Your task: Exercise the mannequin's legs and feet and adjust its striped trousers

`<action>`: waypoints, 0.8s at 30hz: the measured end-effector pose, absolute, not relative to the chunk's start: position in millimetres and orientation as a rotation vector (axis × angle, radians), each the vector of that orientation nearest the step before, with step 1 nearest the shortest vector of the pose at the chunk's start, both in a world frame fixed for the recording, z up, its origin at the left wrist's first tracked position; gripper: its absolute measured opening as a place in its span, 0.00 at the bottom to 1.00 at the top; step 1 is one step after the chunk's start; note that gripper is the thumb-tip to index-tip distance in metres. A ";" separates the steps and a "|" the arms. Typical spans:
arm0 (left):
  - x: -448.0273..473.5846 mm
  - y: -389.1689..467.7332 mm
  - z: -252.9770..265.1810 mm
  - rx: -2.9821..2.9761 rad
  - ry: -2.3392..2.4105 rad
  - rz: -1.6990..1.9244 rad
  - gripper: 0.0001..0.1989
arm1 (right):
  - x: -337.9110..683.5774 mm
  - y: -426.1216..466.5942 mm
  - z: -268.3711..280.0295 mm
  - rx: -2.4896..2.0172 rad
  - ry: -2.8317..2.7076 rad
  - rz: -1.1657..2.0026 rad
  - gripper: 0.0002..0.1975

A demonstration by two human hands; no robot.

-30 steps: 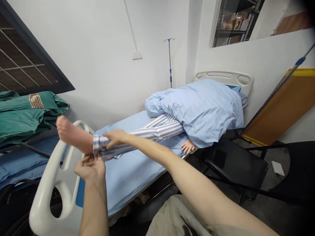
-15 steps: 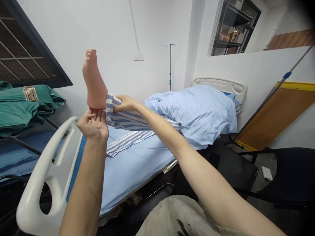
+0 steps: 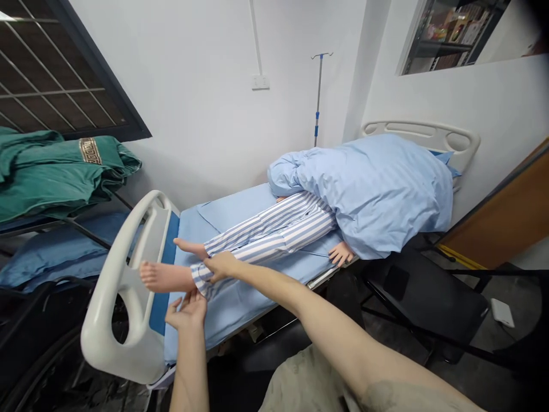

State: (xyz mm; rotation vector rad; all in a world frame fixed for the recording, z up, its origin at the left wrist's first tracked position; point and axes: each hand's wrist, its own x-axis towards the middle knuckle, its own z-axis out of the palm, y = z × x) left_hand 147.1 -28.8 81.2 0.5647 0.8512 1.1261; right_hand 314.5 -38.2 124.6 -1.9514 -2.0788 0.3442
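Observation:
A manikin in striped blue-and-white trousers (image 3: 274, 229) lies on the bed, its upper body covered by a light blue quilt (image 3: 369, 183). My right hand (image 3: 223, 266) is closed from above around the near lower leg, just above the trouser cuff. My left hand (image 3: 189, 309) is palm up beneath the near ankle, its fingers spread and thumb apart. The near foot (image 3: 165, 277) points toward the footboard, its toes overlapping the board in view. The far foot (image 3: 191, 247) rests on the mattress. A manikin hand (image 3: 341, 253) shows below the quilt.
The white footboard (image 3: 105, 320) stands close left of my left hand. A headboard (image 3: 463, 143) and an IV pole (image 3: 318, 103) are beyond. Black chairs (image 3: 429, 303) stand at the right; green cloth (image 3: 64, 177) is piled at the left.
The near leg has come down from a raised position, with both my hands still at its ankle. The foot has tipped from toes-up to pointing left. The view has shifted.

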 end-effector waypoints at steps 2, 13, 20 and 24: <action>139.0 -30.0 45.6 0.569 0.927 1.040 0.15 | 303.9 -33.3 84.0 -1.952 -2.267 0.386 0.24; 138.9 -24.8 -60.2 0.334 1.065 1.012 0.18 | 290.8 -15.6 -22.1 -2.009 -2.416 0.271 0.27; 138.4 -31.7 -36.4 0.325 1.046 1.029 0.19 | 290.6 -25.8 1.1 -1.998 -2.419 0.285 0.27; 141.4 -42.4 14.2 0.516 0.954 1.141 0.16 | 301.7 -32.3 57.2 -1.922 -2.389 0.291 0.28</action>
